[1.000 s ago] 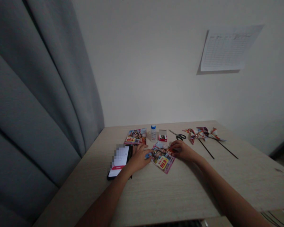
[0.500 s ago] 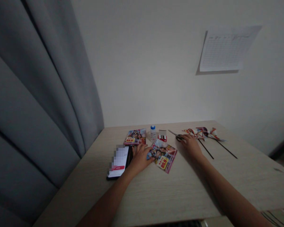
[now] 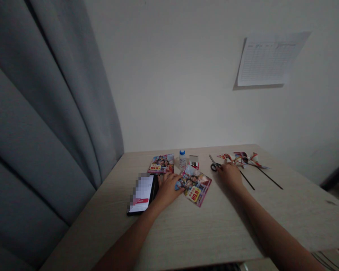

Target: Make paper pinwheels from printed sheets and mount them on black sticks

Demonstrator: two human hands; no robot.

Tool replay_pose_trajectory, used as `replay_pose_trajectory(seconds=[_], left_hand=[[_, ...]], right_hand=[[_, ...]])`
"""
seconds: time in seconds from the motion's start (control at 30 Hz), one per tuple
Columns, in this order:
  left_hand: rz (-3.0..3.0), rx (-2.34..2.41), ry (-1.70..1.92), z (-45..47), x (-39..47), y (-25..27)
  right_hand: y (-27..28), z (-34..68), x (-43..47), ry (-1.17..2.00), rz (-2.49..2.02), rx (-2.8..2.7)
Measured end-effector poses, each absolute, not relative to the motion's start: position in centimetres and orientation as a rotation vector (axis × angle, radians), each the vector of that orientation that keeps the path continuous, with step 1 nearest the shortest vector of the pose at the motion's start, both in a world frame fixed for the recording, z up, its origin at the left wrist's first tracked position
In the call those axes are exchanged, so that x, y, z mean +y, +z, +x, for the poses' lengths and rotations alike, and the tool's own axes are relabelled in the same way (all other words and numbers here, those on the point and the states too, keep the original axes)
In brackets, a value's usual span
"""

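My left hand [image 3: 168,187] lies on the left edge of a square colourful flyer [image 3: 197,186], fingers spread. To the right, my right hand [image 3: 231,176] has its fingertips at the handles of a pair of scissors [image 3: 214,161]; part of the handles is covered by the fingers. The scissors rest on the table with the blades pointing to the back left. Just beyond my right hand lie two paper pinwheels [image 3: 255,159] on dark sticks.
A phone [image 3: 142,194] with a lit screen lies left of my left hand. Behind it are more flyers [image 3: 161,162], a blue-capped bottle [image 3: 182,162] and a small open box [image 3: 194,162]. A grey curtain [image 3: 73,113] hangs along the table's left side.
The scissors have shifted right and turned, so their blades point more toward the wall. My right hand has moved slightly right with them. My left hand stays on the flyer.
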State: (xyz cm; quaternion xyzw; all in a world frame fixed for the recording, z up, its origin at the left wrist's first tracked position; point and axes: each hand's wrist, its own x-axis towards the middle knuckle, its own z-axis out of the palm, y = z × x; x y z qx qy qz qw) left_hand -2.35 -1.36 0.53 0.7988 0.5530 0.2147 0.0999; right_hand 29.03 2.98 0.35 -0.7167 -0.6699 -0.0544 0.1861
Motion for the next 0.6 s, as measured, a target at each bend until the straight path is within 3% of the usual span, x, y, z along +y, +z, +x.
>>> replay_pose_trajectory(seconds=[0.23,0.6], left_hand=[[2.354,1.601,0.677,-1.92,-1.39,0.88],[2.317,1.628,0.687,-1.46,-1.41,1.02]], right_hand=[[0.7,28.26,2.22,-0.274,-2.141,-1.77],[0.83,28.59,2.19,-0.193,-2.235,-1.845]])
